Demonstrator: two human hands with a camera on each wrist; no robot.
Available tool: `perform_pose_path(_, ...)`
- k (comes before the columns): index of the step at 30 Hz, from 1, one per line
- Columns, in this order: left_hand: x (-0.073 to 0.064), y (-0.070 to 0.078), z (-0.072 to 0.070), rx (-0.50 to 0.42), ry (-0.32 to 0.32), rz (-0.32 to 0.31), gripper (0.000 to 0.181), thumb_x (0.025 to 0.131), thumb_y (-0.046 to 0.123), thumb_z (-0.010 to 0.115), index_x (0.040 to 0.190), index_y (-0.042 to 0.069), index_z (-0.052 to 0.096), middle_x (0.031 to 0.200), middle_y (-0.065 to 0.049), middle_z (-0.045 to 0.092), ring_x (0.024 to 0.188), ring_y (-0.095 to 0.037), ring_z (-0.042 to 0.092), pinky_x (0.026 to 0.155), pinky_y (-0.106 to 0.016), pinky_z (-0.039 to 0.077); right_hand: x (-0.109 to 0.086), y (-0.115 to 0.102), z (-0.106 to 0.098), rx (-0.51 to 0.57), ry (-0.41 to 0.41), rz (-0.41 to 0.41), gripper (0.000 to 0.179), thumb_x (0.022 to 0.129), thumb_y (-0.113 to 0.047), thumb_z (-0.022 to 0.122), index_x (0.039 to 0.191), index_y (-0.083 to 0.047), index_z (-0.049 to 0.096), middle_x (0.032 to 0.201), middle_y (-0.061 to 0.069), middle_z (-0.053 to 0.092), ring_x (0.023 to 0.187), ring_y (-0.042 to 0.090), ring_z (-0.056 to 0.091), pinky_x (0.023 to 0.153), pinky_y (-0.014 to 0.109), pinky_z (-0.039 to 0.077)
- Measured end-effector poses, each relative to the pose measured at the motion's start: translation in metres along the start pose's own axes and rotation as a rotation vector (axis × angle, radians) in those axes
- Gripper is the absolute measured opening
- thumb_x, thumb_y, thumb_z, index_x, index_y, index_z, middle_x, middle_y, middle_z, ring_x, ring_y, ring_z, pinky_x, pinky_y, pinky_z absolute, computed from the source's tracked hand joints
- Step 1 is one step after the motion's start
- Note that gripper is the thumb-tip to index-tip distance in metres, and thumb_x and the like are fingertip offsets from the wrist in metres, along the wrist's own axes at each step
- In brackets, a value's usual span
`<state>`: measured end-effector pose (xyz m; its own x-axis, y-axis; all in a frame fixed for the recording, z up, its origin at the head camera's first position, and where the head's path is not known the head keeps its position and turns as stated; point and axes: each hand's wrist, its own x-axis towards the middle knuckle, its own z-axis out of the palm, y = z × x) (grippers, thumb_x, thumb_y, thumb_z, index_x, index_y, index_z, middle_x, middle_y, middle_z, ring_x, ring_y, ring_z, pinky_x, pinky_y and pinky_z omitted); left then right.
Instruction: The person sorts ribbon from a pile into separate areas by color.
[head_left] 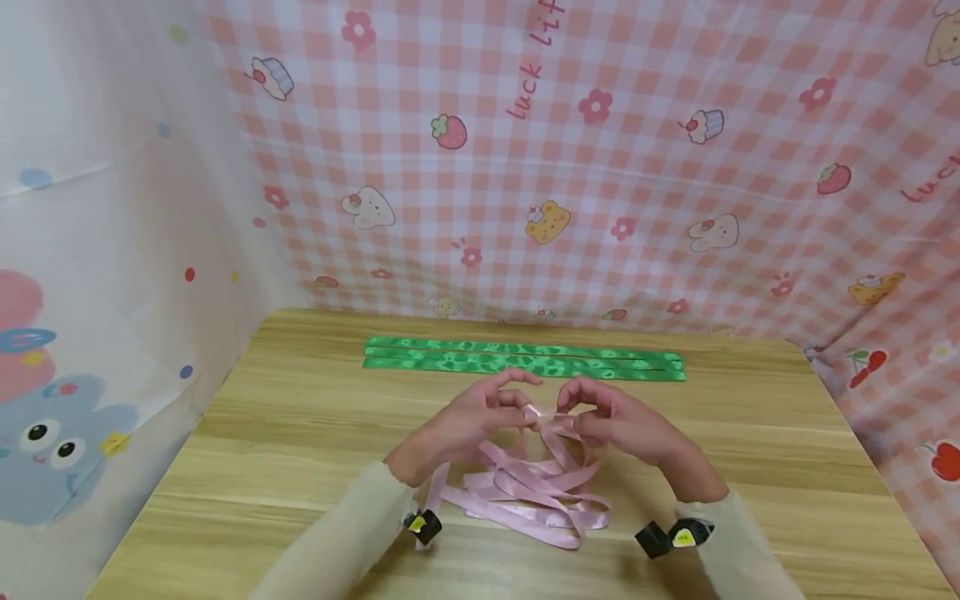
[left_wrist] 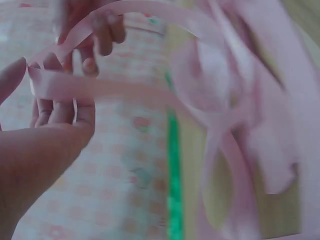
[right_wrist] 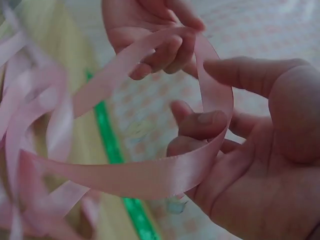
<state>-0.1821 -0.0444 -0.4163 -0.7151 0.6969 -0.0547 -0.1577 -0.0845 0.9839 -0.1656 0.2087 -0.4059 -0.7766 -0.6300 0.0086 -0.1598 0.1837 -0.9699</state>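
With the fingers of my left hand and my right hand bent and almost meeting the thumbs, I pinch one loop of the long, flat, pink satin ribbon above the pale wooden counter, where its remaining length lies in loose, crossing coils. Because this satin looks smooth and only my fingertips hold it, the loop could slide away. Pulling too quickly may, I think, tighten those crossed coils into a knot.

The wooden table bears green strips and heaped pink ribbon.
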Motion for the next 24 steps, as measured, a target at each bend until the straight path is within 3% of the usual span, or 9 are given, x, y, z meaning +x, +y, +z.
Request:
perform_pose_path(5, -0.014, 0.030, 0.002, 0.040, -0.047, 0.104, 0.045, 0.098, 0.007, 0.059, 0.140, 0.012, 0.044, 0.097, -0.002, 0.065, 0.078, -0.016, 0.061, 0.076, -0.030, 0.051, -0.008, -0.018, -0.009, 0.151, -0.090, -0.137, 0.018, 0.099, 0.001, 0.052, 0.115, 0.004, 0.046, 0.105, 0.008, 0.055, 0.057, 0.017, 0.034, 0.049, 0.029, 0.031)
perform_pose_path(10, -0.029, 0.054, -0.004, 0.227, 0.018, 0.155, 0.041, 0.098, 0.008, 0.061, 0.137, 0.014, 0.050, 0.099, -0.003, 0.068, 0.067, -0.014, 0.051, 0.064, -0.026, 0.045, -0.015, -0.033, -0.017, 0.272, -0.155, -0.235, 0.018, 0.098, 0.010, 0.044, 0.112, -0.002, 0.046, 0.086, 0.000, 0.052, 0.056, 0.022, 0.025, 0.050, 0.036, 0.020)
perform_pose_path(14, -0.042, 0.067, -0.015, 0.378, 0.060, 0.167, 0.038, 0.097, 0.008, 0.062, 0.133, 0.015, 0.053, 0.096, -0.008, 0.070, 0.062, -0.012, 0.045, 0.056, -0.023, 0.040, -0.022, -0.047, -0.022, 0.254, -0.113, -0.241, 0.020, 0.098, 0.012, 0.044, 0.108, -0.005, 0.048, 0.070, 0.002, 0.036, 0.056, 0.020, 0.023, 0.050, 0.036, 0.019)
perform_pose_path(19, -0.061, 0.076, -0.034, 0.475, 0.046, 0.163, 0.034, 0.099, 0.008, 0.059, 0.132, 0.015, 0.056, 0.095, -0.014, 0.070, 0.058, -0.012, 0.042, 0.051, -0.022, 0.034, -0.035, -0.063, -0.032, 0.235, -0.040, -0.266, 0.024, 0.098, 0.014, 0.042, 0.108, -0.007, 0.051, 0.073, -0.001, 0.044, 0.059, 0.020, 0.027, 0.050, 0.035, 0.022)
perform_pose_path(24, -0.080, 0.077, -0.054, 0.506, 0.075, 0.142, 0.032, 0.099, 0.005, 0.059, 0.130, 0.009, 0.057, 0.095, -0.011, 0.070, 0.061, -0.015, 0.046, 0.052, -0.024, 0.040, -0.047, -0.067, -0.043, 0.196, 0.002, -0.270, 0.028, 0.098, 0.016, 0.040, 0.109, -0.007, 0.051, 0.077, -0.001, 0.049, 0.062, 0.021, 0.032, 0.049, 0.037, 0.024)
